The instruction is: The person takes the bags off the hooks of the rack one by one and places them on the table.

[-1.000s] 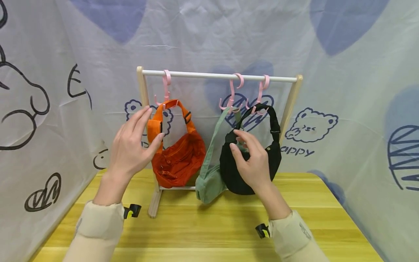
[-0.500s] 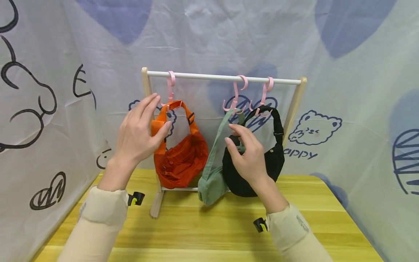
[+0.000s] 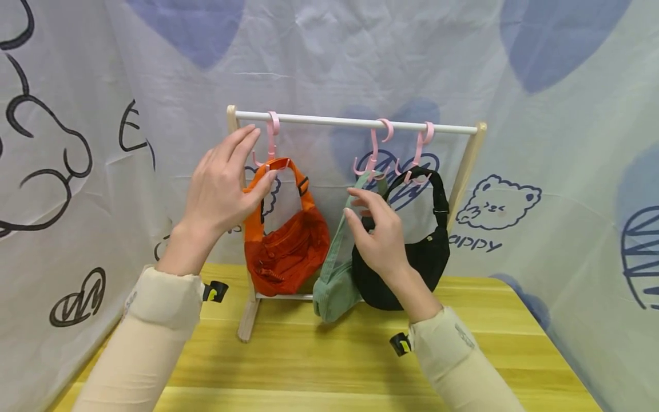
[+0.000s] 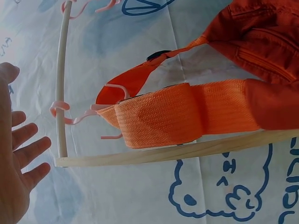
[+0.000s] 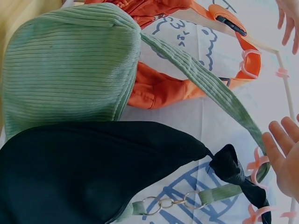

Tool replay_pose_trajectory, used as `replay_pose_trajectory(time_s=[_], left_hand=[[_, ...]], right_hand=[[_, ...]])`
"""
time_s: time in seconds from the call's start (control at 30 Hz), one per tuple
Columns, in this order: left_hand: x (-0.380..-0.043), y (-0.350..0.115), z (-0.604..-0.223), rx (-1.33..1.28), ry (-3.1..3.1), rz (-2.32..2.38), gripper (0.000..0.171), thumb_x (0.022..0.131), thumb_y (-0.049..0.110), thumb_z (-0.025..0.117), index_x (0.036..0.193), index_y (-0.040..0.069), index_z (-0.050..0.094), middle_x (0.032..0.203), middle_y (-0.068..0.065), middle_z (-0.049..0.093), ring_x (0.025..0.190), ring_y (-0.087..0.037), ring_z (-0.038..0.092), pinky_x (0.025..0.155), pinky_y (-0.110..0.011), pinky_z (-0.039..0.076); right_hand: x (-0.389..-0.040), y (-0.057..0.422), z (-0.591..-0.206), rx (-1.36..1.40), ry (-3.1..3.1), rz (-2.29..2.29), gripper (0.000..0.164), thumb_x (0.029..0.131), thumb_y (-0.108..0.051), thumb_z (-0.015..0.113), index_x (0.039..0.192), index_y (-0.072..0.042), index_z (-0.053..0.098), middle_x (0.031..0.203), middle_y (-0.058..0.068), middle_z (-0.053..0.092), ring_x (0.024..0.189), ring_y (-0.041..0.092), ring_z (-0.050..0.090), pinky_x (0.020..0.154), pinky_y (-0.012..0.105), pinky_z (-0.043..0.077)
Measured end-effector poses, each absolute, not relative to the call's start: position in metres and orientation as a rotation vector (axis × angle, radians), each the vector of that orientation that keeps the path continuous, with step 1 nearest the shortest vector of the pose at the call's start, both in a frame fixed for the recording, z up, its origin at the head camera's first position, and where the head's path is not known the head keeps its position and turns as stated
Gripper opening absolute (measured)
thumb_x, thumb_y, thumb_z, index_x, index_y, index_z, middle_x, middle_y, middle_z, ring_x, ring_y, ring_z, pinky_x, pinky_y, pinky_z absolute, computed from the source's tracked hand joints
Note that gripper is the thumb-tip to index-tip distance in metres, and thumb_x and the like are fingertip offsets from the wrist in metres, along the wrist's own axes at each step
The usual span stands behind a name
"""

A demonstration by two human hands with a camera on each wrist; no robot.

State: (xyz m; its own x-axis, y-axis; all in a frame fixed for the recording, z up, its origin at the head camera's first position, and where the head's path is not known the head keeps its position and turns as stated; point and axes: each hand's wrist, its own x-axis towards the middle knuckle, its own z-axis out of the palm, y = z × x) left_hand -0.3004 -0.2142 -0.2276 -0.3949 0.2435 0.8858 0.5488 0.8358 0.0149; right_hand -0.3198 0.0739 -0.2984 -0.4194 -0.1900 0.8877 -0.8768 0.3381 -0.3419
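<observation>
An orange bag (image 3: 293, 249), a green corduroy bag (image 5: 70, 70) and a black bag (image 3: 429, 260) hang by their straps from pink hooks (image 3: 419, 147) on the white rod (image 3: 329, 121) of a small rack. My left hand (image 3: 218, 186) is raised at the rack's left end, fingers extended, beside the orange strap (image 4: 159, 116); it holds nothing. My right hand (image 3: 380, 234) is in front of the black bag, fingers loosely bent and apart with nothing between them. In the right wrist view its fingertips are near the top of the green strap (image 5: 210, 86).
The rack's wooden left post and foot (image 3: 248, 321) stand on a yellow wood-grain table (image 3: 319, 366). A printed cloth (image 3: 576, 143) with hearts and bears hangs behind and along both sides. Metal rings (image 5: 166, 203) show on the green bag's strap.
My left hand has risen toward the rod. My right hand has shifted left and slightly up, from the black bag toward the green strap. The bags stay hanging; the view has turned slightly.
</observation>
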Motion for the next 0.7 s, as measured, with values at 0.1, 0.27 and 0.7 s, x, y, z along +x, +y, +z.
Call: replay_pose_trajectory(time_s=[0.1,0.27,0.7], left_hand=[[-0.303,-0.212,-0.223,-0.596,-1.999,-0.36,0.064,0.099,0.038,0.065,0.154,0.008,0.05,0.155,-0.013,0.052,0.134,-0.035,0.054,0.108,-0.055,0.045],[-0.31,-0.208,-0.213,-0.62,-2.001,-0.334,0.063,0.099,0.038,0.066,0.153,0.008,0.051,0.155,-0.011,0.052,0.136,-0.033,0.053,0.106,-0.055,0.047],[-0.333,-0.208,-0.192,-0.66,-2.065,-0.224,0.061,0.099,0.033,0.068,0.149,0.002,0.053,0.154,-0.014,0.052,0.137,-0.035,0.053,0.111,-0.053,0.045]], right_hand=[[-0.324,0.069,-0.296,0.973,-1.816,1.131,0.037,0.099,-0.008,0.07,0.135,-0.001,0.065,0.129,0.017,0.068,0.11,0.03,0.068,0.091,0.048,0.059],[-0.33,0.064,-0.289,0.997,-1.792,1.12,0.036,0.099,-0.008,0.07,0.134,0.002,0.065,0.129,0.018,0.068,0.11,0.033,0.068,0.092,0.048,0.059],[-0.341,0.053,-0.276,1.038,-1.884,1.006,0.036,0.102,-0.011,0.067,0.135,0.001,0.063,0.129,0.018,0.068,0.111,0.029,0.068,0.095,0.04,0.058]])
